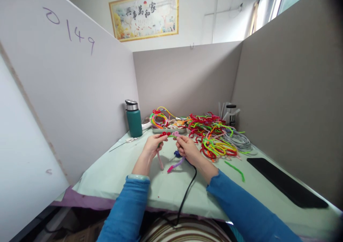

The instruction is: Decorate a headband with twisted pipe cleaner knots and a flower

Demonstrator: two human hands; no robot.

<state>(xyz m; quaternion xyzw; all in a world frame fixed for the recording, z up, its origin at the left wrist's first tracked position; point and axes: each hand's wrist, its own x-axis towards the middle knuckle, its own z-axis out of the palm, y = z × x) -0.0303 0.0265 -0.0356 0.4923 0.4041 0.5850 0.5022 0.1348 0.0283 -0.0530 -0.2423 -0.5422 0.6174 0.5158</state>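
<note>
Both my hands hold a small pipe-cleaner piece [170,135] with red and pink loops above the pale green table cover [120,167]. My left hand [154,145] pinches its red end, and a pink stem [160,160] hangs down from that hand. My right hand [187,147] pinches the pink end, with a purple and pink stem [175,165] trailing below it. Both hands are closed, fingertips close together. A dark blue bit [177,153] lies on the table between my wrists.
A heap of red, green, orange and yellow pipe cleaners [213,135] lies right of my hands. Behind stand a tray [167,129] with coloured loops, a teal bottle [134,119] and a dark jar [232,115]. A black slab [286,185] lies right. A black cable [187,192] runs towards me.
</note>
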